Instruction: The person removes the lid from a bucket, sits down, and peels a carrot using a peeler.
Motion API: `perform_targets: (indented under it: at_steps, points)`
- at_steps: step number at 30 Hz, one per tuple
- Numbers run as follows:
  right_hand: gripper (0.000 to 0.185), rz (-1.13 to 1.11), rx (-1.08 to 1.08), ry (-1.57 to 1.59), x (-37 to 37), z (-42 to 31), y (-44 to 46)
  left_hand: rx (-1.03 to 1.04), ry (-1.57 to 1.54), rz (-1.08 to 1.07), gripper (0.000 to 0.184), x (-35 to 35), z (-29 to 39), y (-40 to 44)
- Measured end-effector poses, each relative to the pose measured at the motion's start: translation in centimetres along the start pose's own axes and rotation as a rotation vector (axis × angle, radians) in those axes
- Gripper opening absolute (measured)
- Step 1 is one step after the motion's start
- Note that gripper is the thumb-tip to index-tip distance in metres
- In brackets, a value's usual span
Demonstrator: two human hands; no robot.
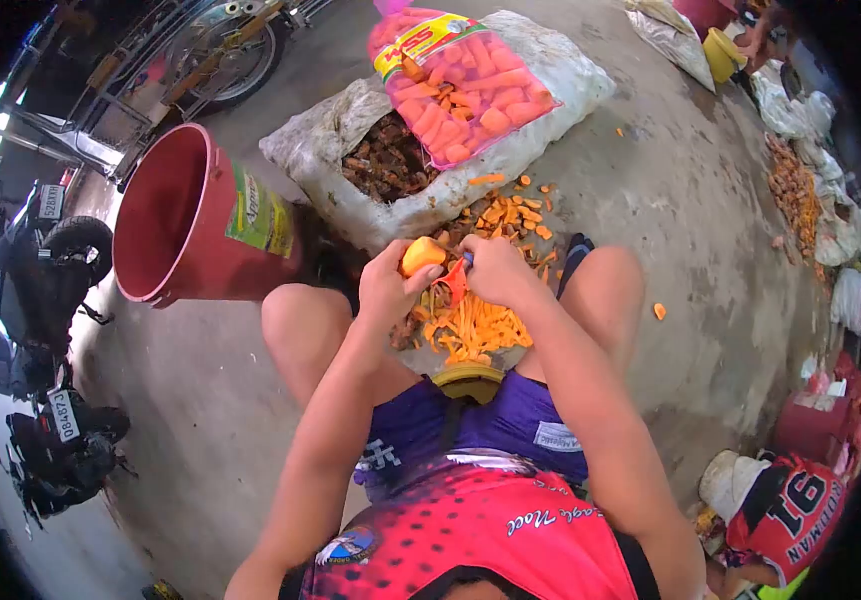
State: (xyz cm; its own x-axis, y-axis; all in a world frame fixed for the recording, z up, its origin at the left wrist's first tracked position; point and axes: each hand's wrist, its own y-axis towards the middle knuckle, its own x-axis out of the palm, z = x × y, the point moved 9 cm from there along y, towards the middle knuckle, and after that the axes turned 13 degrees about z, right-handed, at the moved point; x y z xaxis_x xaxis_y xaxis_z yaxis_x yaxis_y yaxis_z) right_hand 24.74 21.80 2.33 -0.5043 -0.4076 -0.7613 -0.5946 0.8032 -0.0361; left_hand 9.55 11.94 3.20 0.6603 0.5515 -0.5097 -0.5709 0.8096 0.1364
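Note:
Between my knees, my left hand [390, 285] grips a peeled orange carrot piece [422, 256]. Close to its right, my right hand [497, 268] is closed around a peeler [453, 282] with a red-orange head and a dark blue handle end. The peeler's head lies just below and right of the carrot piece; whether they touch is hard to tell. Under both hands, orange peelings [475, 325] and cut carrot pieces [512, 215] are heaped on the floor. Beyond them lies an open white sack [345, 125] of dark, unpeeled roots.
A pink net bag [465, 85] of peeled carrots rests on the white sack. To the left stands a red bucket [190, 215]. Motorcycles [45, 330] are parked further left. At the lower right is a person in a red jersey [800, 510], beside a pale bucket [725, 482].

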Motion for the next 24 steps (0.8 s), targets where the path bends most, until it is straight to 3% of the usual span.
perform_targets:
  at_steps: [3, 6, 8, 13, 14, 17, 18, 21, 24]
  points:
    - [0.027, 0.058, -0.067, 0.061, 0.1, -1.1, -0.2, 0.116, 0.217, 0.029, 0.045, 0.5, -0.2, -0.2]
    - [0.029, 0.009, -0.009, -0.015, 1.0, 0.4, -0.2, 0.187, 0.149, 0.038, 0.047, 0.4, 0.6, -1.0]
    - [0.031, -0.032, 0.061, -0.126, 1.6, 3.5, 1.3, 0.131, -0.035, 0.048, 0.042, 0.0, 0.6, -0.6]
    - [0.028, 0.076, -0.024, 0.101, -0.5, -1.6, 0.1, -0.227, -0.529, 0.012, 0.03, 1.9, -2.1, -1.1]
    - [0.027, 0.088, -0.051, 0.144, -0.9, -2.6, -0.2, -0.166, -0.485, 0.06, 0.03, 1.8, -1.3, -1.1]
    - [0.024, 0.065, 0.002, 0.088, 0.8, -0.6, 0.3, -0.296, -0.698, -0.057, 0.03, 3.4, -0.4, -2.3]
    - [0.025, 0.029, 0.017, 0.021, 2.4, 2.1, 1.1, -0.168, -0.577, -0.052, 0.03, 3.2, 0.0, -2.2]
    - [0.029, 0.045, 0.069, -0.002, 1.3, 3.4, 1.7, -0.233, -0.66, -0.049, 0.029, 2.4, -1.2, -2.1]
    - [0.031, 0.078, 0.122, -0.041, -1.9, 3.4, 1.2, -0.296, -0.384, 0.188, 0.028, -5.7, -2.0, 1.6]
